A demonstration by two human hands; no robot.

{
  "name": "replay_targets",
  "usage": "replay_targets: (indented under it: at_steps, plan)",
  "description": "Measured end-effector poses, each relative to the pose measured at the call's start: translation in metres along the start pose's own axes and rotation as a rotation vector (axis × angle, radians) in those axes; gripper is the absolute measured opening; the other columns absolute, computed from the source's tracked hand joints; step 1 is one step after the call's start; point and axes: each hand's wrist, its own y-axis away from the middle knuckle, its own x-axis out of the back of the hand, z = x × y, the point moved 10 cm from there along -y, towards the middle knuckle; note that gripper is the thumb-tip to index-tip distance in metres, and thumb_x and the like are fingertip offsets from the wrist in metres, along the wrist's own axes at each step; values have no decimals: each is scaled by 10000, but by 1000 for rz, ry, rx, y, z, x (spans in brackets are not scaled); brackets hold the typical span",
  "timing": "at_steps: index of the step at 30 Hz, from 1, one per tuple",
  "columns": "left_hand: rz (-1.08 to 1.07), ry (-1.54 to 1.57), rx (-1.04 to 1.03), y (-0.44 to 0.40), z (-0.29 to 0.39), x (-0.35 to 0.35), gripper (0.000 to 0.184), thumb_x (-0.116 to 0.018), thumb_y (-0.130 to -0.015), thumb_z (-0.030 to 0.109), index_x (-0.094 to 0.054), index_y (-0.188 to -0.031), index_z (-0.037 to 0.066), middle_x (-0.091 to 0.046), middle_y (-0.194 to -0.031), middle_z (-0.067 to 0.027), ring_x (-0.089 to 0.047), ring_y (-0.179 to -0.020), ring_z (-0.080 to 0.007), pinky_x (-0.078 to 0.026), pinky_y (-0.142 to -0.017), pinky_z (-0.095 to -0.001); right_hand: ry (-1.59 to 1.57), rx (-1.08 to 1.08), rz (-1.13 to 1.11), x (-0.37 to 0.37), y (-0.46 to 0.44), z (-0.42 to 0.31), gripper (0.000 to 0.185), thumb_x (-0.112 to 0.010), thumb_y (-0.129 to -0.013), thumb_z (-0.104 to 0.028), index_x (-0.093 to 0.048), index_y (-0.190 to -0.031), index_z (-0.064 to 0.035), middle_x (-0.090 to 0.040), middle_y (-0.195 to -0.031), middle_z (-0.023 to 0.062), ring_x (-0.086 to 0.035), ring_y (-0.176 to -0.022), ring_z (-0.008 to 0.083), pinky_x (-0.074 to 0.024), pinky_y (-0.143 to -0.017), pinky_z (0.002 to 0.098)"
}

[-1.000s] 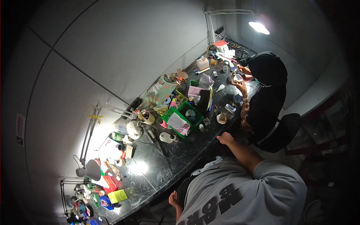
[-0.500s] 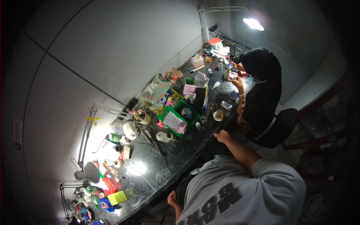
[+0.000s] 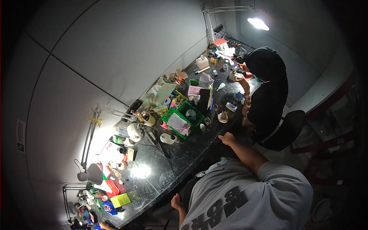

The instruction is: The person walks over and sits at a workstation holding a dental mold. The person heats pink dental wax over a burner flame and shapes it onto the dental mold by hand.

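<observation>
My right hand [image 3: 227, 138] is at the front edge of the dark worktable [image 3: 199, 149], with its fingers curled. Whether it grips the edge or something small is hidden. Lower down, my left hand [image 3: 177, 202] hangs beside my body, off the table. Its fingers are loosely bent and apart, with nothing visible in them. Nearest to my right hand on the table are a pale rounded piece like a plaster cast [image 3: 222, 117] and a small clear bottle [image 3: 202, 127]. Green trays [image 3: 197, 122] stand farther in, with a pinkish paper [image 3: 178, 124] lying over one.
A co-worker in black [image 3: 268, 92] sits at the far right, handling a small whitish piece [image 3: 239, 76] under a lit lamp [image 3: 258, 23]. A white bottle [image 3: 166, 138], a desk lamp [image 3: 94, 174] and a yellow note [image 3: 120, 200] stand or lie toward the left.
Another person's hand has come into view at the bottom left edge. The co-worker's hands and whitish piece have shifted slightly. My own hands have stayed about where they were.
</observation>
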Motion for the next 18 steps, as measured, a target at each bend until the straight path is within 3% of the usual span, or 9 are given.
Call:
replay_targets:
  at_steps: [4, 6, 7, 9, 13, 15, 18]
  plan:
    - [6, -66, -10, 5, 12, -2, 131, -640, -888, 46, -631, -882, -85, -660, -928, -140, -674, -892, -226, -594, -795, -300, -9, -4, -16, 4, 3, -2, 659, -639, -855, -573, -639, -1057, 55, -656, -1097, 249, -645, -1038, 381, -524, -819, 450]
    - [-149, -741, -423, 21, 54, -28, 108, -624, -892, 16, -631, -903, -91, -673, -969, -147, -676, -904, -212, -590, -803, -287, 3, -62, -131, -4, 3, 1, 612, -616, -877, -545, -620, -1159, -1, -626, -1209, 209, -598, -1137, 370, -504, -914, 452]
    - [-147, -742, -423, 20, 51, -29, 108, -624, -892, 16, -631, -903, -91, -673, -969, -147, -676, -904, -212, -590, -803, -287, 3, -61, -131, -5, 2, 1, 612, -616, -877, -545, -620, -1159, -1, -626, -1209, 209, -598, -1137, 370, -504, -914, 452]
    - [-45, -316, -96, 9, 27, -14, 86, -610, -895, -8, -638, -906, -89, -682, -959, -137, -677, -880, -195, -588, -787, -269, 19, -37, -97, -2, 2, -1, 610, -613, -879, -546, -625, -1150, -1, -626, -1207, 212, -599, -1135, 371, -504, -912, 455]
    - [-100, -525, -261, 14, 36, -22, 105, -620, -891, 13, -631, -915, -89, -688, -934, -151, -683, -858, -211, -587, -781, -277, 13, -35, -84, -1, 3, -1, 616, -608, -880, -552, -627, -1148, 2, -629, -1199, 216, -603, -1126, 377, -504, -909, 459]
    - [-6, -133, -21, 1, 2, -6, 131, -633, -876, 31, -622, -930, -87, -690, -912, -167, -688, -847, -230, -583, -784, -288, 27, -62, -106, -7, -2, 1, 621, -607, -879, -556, -628, -1146, 4, -633, -1192, 218, -605, -1120, 384, -505, -907, 463]
    - [27, -187, -24, 4, 1, -2, 154, -641, -866, 44, -615, -945, -86, -690, -916, -183, -692, -848, -245, -579, -797, -296, 35, -41, -66, -8, -5, 2, 623, -608, -877, -560, -635, -1137, 5, -636, -1186, 220, -608, -1113, 390, -507, -902, 464]
